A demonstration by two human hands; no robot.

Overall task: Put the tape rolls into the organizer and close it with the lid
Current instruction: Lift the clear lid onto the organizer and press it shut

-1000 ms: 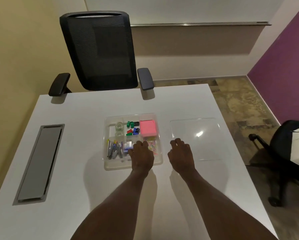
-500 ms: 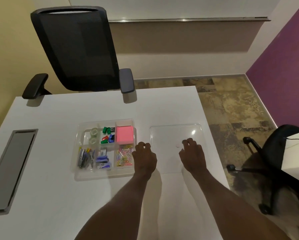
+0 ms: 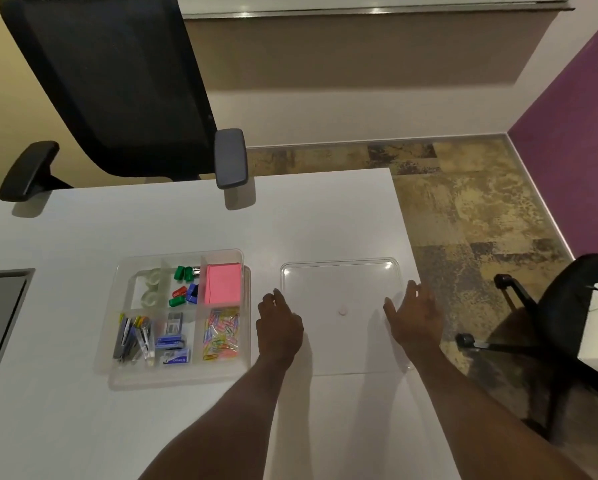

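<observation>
1. No text, label, brand, number or sign can be read anywhere in the frame.
2. Faint print is seen on the small blue boxes [image 3: 173,355] in the organizer [image 3: 179,377], lower left of centre, but it is too blurred to be made out.

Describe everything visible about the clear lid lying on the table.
The lid is a flat rectangular sheet of clear plastic, as it looks, with rounded corners and a slightly raised rim that catches glints of light at its far right corner. A small round whitish spot sits near its middle. It lies flat on the white table, to the right of the organizer and apart from it. The left hand is at its left edge and the right hand at its right edge, both open; contact cannot be confirmed.
</observation>
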